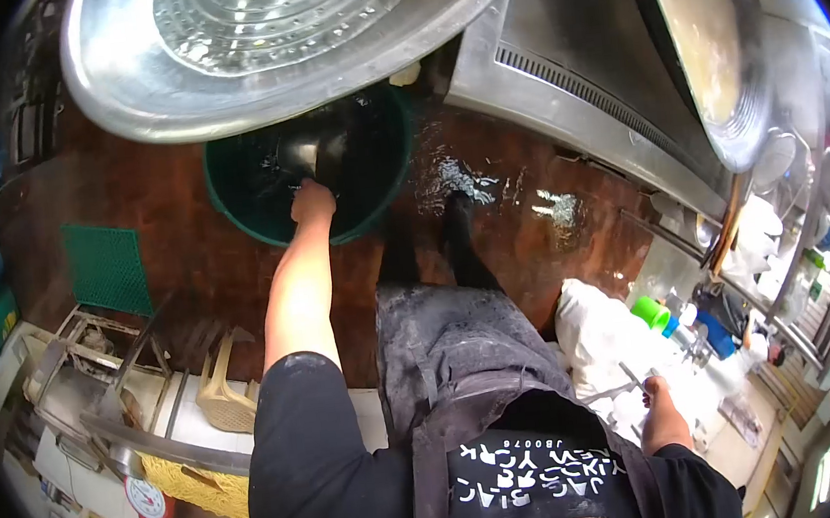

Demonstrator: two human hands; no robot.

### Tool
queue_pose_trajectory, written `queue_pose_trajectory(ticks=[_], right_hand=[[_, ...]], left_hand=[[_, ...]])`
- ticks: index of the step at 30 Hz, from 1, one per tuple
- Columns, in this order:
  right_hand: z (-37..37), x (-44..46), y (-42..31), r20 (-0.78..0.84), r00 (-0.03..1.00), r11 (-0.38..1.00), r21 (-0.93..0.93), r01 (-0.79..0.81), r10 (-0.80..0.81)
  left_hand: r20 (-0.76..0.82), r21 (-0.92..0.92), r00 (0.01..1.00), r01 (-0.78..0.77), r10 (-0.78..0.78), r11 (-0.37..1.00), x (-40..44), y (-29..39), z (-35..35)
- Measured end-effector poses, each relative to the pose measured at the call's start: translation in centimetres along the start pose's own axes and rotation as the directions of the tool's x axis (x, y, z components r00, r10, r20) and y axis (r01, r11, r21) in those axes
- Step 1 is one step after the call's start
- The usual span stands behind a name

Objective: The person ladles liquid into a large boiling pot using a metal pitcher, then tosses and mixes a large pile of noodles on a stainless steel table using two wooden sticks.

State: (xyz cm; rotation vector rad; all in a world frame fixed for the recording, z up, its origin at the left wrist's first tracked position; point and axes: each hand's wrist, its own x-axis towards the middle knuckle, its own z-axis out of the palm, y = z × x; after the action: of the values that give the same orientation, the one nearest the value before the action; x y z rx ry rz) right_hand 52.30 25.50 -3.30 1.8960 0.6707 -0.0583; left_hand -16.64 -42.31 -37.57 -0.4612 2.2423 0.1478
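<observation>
My left hand (313, 201) reaches down into a large green tub (216, 183) on the floor. Its fingers are closed on a shiny metal scoop (301, 156), whose far part is hard to make out against the dark inside. Out to my right side, my right hand (656, 391) is closed around a thin, greyish stick-like thing (631, 373); its kind is not clear. Above the tub, a big metal basin with a perforated bottom (140, 101) covers part of its far rim.
Wet brown floor (511, 220) lies around my feet. A steel cooking unit (558, 80) stands ahead to the right. On the left are a green mat (106, 267), a beige plastic stool (228, 387) and a red scale (146, 500). A white bag (592, 332) sits at my right.
</observation>
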Motion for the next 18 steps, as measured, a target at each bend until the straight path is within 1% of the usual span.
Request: queue_pose_trajectory(ticks=[1, 3, 4, 6, 7, 10, 11, 13, 14, 15, 16, 17, 18], right_hand=[[0.7, -0.7, 0.9, 0.002, 0.998, 0.99, 0.121, -0.068, 0.068], [2.2, -2.3, 2.8, 0.008, 0.991, 0.968, 0.213, -0.135, 0.136], [2.7, -2.9, 3.7, -0.006, 0.994, 0.977, 0.182, -0.109, 0.112], [3.7, -3.0, 5.1, -0.033, 0.998, 0.991, 0.121, -0.055, 0.059], [4.2, -2.6, 6.1, -0.043, 0.997, 0.987, 0.148, -0.063, 0.07], [5.2, -1.8, 9.0, -0.047, 0.995, 0.972, 0.226, -0.071, 0.084], [5.4, -1.1, 9.7, 0.002, 0.998, 0.993, 0.102, -0.063, 0.063], [5.7, 2.6, 10.9, 0.1, 0.966, 0.961, 0.12, -0.249, 0.238], [6.0, 4.1, 11.3, 0.152, 0.935, 0.933, 0.122, -0.338, 0.319], [6.4, 5.2, 11.7, 0.149, 0.947, 0.957, 0.022, -0.29, 0.283], [6.4, 5.9, 11.7, 0.17, 0.928, 0.94, 0.026, -0.34, 0.332], [7.0, 4.6, 11.4, 0.117, 0.964, 0.97, 0.015, -0.244, 0.241], [7.3, 2.9, 10.9, 0.064, 0.988, 0.99, 0.006, -0.143, 0.143]], left_hand=[[0.011, 0.012, 1.0, 0.001, -0.001, 1.0, 1.0, 0.9, 0.7], [0.046, 0.023, 0.997, -0.058, 0.057, 0.998, 3.1, 1.5, 3.0], [0.065, 0.025, 0.995, -0.083, 0.082, 0.996, 4.0, 1.6, 4.6], [0.049, 0.065, 0.992, -0.122, 0.119, 0.99, 5.8, 2.8, 6.9], [0.047, 0.088, 0.989, -0.142, 0.138, 0.986, 6.3, 3.4, 7.8], [0.218, 0.171, 0.954, -0.243, 0.204, 0.955, 9.6, 4.2, 9.5], [0.165, 0.18, 0.937, -0.336, 0.308, 0.925, 10.8, 3.7, 10.1], [0.056, 0.213, 0.861, -0.505, 0.505, 0.837, 14.3, 1.0, 12.7], [0.067, 0.104, 0.839, -0.544, 0.54, 0.832, 14.5, 0.5, 11.9], [0.074, -0.004, 0.814, -0.577, 0.575, 0.817, 14.1, -0.1, 10.2], [0.072, -0.115, 0.785, -0.606, 0.616, 0.787, 13.6, -0.6, 8.8], [0.099, -0.114, 0.785, -0.601, 0.611, 0.791, 13.3, -1.9, 7.5], [0.13, -0.154, 0.803, -0.563, 0.581, 0.812, 11.7, -2.5, 5.6]])
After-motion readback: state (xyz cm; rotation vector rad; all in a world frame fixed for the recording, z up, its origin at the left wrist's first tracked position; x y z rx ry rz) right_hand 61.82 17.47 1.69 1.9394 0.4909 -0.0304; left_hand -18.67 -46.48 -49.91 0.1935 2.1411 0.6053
